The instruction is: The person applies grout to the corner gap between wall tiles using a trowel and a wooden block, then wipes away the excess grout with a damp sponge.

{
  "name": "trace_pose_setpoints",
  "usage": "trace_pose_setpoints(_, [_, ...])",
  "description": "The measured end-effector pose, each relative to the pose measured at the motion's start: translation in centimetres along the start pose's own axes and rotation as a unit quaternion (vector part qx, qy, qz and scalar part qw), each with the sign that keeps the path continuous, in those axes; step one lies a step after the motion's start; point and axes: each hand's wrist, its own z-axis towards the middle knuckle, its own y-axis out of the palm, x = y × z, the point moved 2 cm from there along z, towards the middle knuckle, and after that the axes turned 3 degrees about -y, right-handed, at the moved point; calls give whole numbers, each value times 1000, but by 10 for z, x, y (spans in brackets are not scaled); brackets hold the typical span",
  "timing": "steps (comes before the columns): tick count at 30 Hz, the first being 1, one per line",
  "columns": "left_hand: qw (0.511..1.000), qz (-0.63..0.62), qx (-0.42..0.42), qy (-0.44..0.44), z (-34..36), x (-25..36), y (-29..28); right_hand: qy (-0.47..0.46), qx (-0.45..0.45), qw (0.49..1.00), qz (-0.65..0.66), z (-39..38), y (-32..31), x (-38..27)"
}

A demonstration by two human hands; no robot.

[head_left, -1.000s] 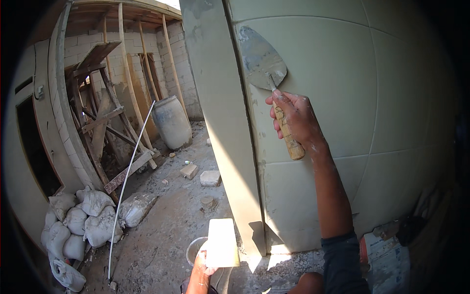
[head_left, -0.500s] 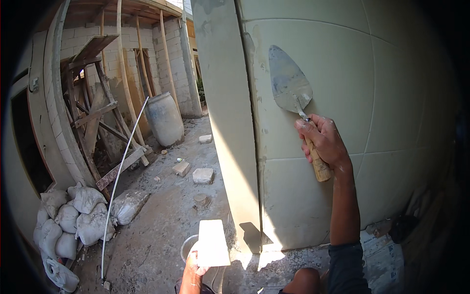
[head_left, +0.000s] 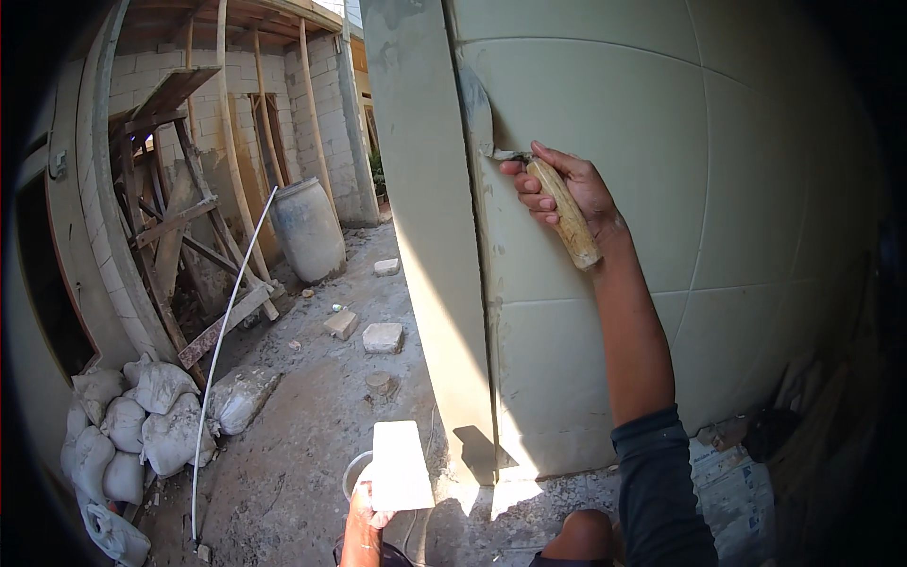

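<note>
My right hand (head_left: 573, 192) is wrapped round the wooden handle of a pointed trowel (head_left: 564, 213). The trowel's grey blade is seen almost edge-on, at the vertical gap where the pale tiled wall (head_left: 595, 104) meets the plastered pillar (head_left: 416, 142). Grey smears run down the tile edge below the blade. Low in the view, my left hand (head_left: 367, 507) grips a white flat board (head_left: 401, 468), brightly lit by the sun. Most of the left fingers are hidden under the board. Whether mortar lies on it, I cannot tell.
White filled sacks (head_left: 170, 430) are heaped at the left beside a thin white pole (head_left: 227, 326). Behind them stand a wooden scaffold (head_left: 175, 222) and a blue-grey drum (head_left: 309, 231). Loose blocks (head_left: 383, 337) lie on the rough ground. A bucket rim (head_left: 354, 472) shows behind the board.
My right hand has moved up and left, and the trowel has turned from flat-facing to edge-on at the gap. The left hand still holds the board, shifted slightly left in view.
</note>
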Motion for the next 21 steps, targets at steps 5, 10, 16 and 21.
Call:
trace_pose_setpoints(5, [998,-56,-27,-1,-6,7,7,-30,16,997,-67,-14,8,6])
trace_pose_setpoints(10, [1000,10,5,17,-8,9,14,-53,77,995,-33,-11,3,-4])
trace_pose_setpoints(16, [1000,-12,9,-1,-1,2,0,-28,17,995,-99,-10,8,0])
trace_pose_setpoints(21, [996,-83,12,-13,1,-6,-8,-58,79,995,-26,-19,0,4])
